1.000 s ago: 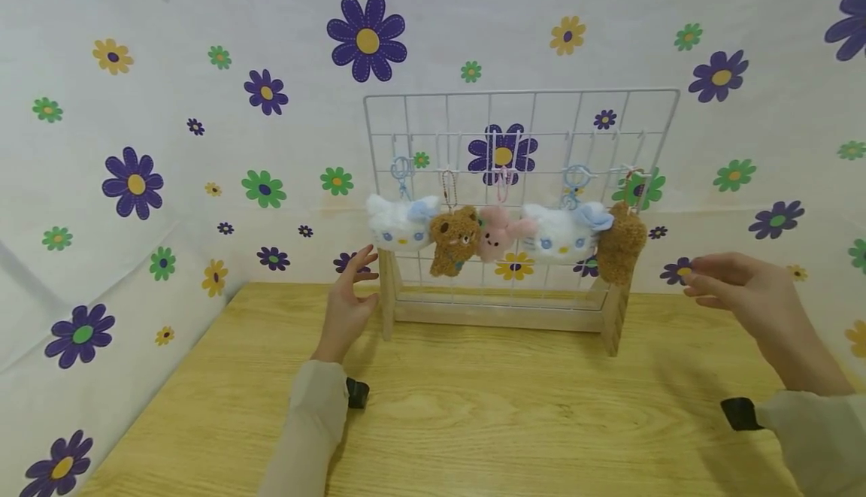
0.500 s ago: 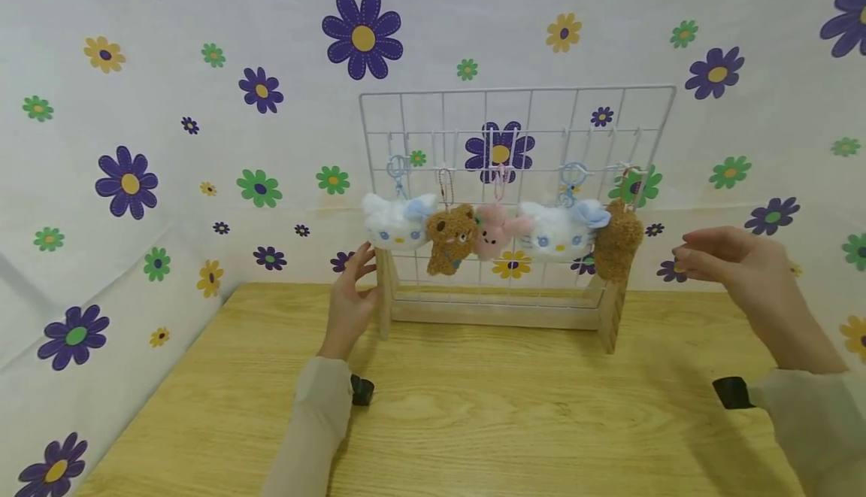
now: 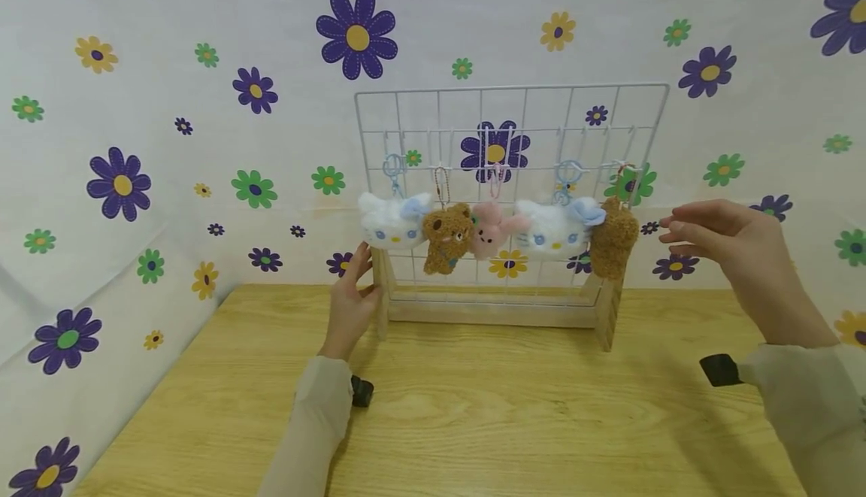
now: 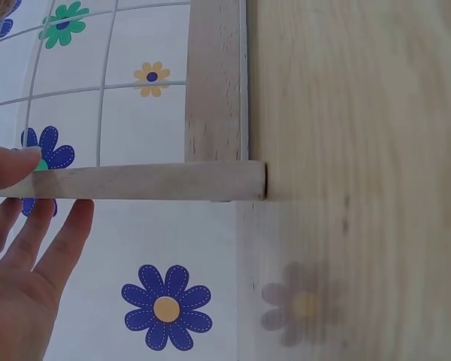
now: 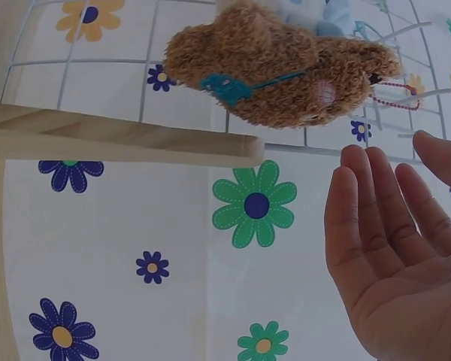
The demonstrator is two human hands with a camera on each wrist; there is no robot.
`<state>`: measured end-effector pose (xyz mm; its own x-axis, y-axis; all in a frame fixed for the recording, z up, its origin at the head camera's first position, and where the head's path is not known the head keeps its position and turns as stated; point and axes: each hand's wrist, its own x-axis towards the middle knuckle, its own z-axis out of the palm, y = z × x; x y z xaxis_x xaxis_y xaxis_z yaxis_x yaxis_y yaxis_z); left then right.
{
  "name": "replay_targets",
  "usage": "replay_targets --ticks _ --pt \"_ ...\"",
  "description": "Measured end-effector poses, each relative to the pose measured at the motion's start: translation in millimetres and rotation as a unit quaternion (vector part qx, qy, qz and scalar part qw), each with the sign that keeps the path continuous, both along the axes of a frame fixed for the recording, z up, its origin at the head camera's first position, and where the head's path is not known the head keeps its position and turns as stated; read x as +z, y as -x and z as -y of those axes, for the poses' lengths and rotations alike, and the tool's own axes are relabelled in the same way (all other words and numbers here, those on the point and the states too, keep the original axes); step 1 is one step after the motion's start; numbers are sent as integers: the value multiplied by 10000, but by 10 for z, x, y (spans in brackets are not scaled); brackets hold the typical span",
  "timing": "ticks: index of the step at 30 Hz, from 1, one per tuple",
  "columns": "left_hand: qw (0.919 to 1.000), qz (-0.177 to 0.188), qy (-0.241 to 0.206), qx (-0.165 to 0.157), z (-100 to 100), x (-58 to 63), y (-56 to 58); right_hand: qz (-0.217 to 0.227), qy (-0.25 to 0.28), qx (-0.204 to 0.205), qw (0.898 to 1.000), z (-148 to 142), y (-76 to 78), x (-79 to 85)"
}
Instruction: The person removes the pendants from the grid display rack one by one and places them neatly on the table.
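Currently my left hand [image 3: 348, 309] is at the left end of the wire grid rack [image 3: 512, 89], thumb on one side of the left wooden upright [image 4: 150, 181], fingertips against the other: a narrow pinch, about the post's own thickness. My right hand [image 3: 751, 264] hangs in the air off the rack's right end; fingers extended with a slight bend, thumb apart from them, holding nothing. Nearest to it, a gap between, is the rightmost curly brown plush [image 3: 614, 241], a teal pouch [image 5: 227, 89] across its body, red bead chain [image 5: 397, 96] at its top.

The rack stands near the far edge of the tabletop [image 3: 487, 407], rightward of the far left corner. Hanging in a row, left to right: white kitty plush [image 3: 392, 226] with blue bow, brown teddy bear [image 3: 448, 237], pink rabbit [image 3: 487, 237], second white kitty plush [image 3: 555, 230], then the curly brown one. Behind: flower-printed cloth [image 3: 291, 151].
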<state>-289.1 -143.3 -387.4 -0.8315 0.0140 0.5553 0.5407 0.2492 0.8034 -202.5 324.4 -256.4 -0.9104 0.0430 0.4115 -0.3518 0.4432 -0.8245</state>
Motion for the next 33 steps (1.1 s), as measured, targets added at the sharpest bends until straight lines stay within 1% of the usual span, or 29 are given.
replay_targets --ticks 4,9,14,17,21,24,27,30,33 --pt "10000 66 38 29 -8 16 -13 -90 273 159 9995 40 23 50" --pt "9999 51 94 101 -24 3 -9 -30 309 109 9995 86 57 115" --pt "9993 -33 294 241 -49 2 -4 54 386 76 9992 105 97 163" --pt "9984 -31 465 326 -52 -14 13 156 555 151 9982 113 115 182" --pt "9974 -78 586 403 -55 -31 19 308 1018 427 9934 127 141 203" --pt "9968 -60 661 437 -64 -40 15 282 1312 594 9892 145 167 216" --pt "9948 -40 847 560 -79 -45 7 176 1475 687 9865 170 194 238" --pt "9921 -70 1038 707 -94 -32 -8 70 1520 754 9855 192 216 268" --pt "9908 -79 1115 769 -100 -18 -22 49 1342 746 9881 213 233 299"
